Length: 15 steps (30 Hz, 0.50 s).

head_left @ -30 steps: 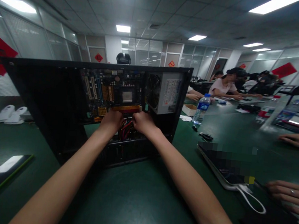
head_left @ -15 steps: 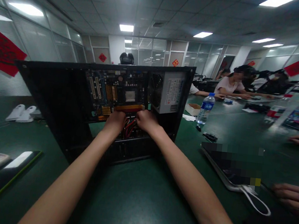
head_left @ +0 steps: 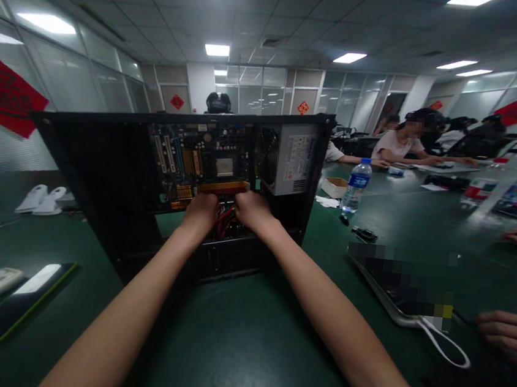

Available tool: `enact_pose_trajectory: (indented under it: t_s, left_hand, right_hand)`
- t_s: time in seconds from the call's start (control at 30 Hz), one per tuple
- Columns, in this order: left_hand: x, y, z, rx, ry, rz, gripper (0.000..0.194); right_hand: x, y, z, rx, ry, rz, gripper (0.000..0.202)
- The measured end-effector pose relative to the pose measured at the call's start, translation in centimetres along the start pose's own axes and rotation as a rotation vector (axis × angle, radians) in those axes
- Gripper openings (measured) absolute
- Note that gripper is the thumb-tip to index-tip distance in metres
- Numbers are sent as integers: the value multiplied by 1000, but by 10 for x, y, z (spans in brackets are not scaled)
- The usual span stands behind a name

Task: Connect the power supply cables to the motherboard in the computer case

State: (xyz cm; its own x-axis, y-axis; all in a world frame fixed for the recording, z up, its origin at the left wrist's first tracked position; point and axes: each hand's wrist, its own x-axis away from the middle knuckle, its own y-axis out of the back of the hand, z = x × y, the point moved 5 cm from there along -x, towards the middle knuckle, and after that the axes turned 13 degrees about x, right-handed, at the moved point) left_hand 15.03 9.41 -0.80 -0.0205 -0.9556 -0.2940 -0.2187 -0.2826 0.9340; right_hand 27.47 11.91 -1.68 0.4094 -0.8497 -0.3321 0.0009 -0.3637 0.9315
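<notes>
Green tabletop (head_left: pixel 234 339) carries an open black computer case (head_left: pixel 99 164); inside, by the motherboard (head_left: pixel 220 146), the left hand (head_left: pixel 201 213) and right hand (head_left: pixel 253 210) curl beside coloured cables (head_left: pixel 224 222), slightly apart; whether either grips anything, I cannot tell.

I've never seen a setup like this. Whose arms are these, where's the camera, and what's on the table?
No machine here: these are a person's own bare arms, seen from a camera worn on their head. Their left hand and right hand reach into an open computer case, close to some coloured wires. The fingertips are hidden, so I can't tell what's held. On the green table, a phone lies to the left and a water bottle stands to the right.
</notes>
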Motion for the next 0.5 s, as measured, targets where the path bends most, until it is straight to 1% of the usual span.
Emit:
enact_pose_trajectory:
  t_s: [0.07,0.1,0.17,0.2,0.3,0.37,0.43,0.47,0.5]
  left_hand:
    - [3,2,2,14,-12,-8,35]
    - [5,4,4,22,-14,-16,35]
    - [12,10,6,32,-12,-54,37]
    - [17,14,7,36,-14,-74,37]
    - [37,22,2,57,-85,-140,36]
    - [54,22,-3,57,-190,-175,37]
    - [71,16,-8,20,-308,-138,41]
    - [79,11,-9,-15,-360,-102,44]
    - [85,6,-10,-54,-410,-71,46]
  right_hand:
    - [4,11,3,-1,4,-25,27]
    - [7,20,5,-11,10,-51,27]
    - [18,49,5,-60,26,-166,29]
    - [27,67,4,-103,35,-261,31]
    - [65,125,-11,-276,38,-654,39]
    - [93,153,-32,-419,-50,-961,42]
    - [116,167,-58,-612,-132,-1318,34]
    - [123,168,-72,-718,-165,-1481,30]
    - [123,164,-87,-821,-202,-1601,28]
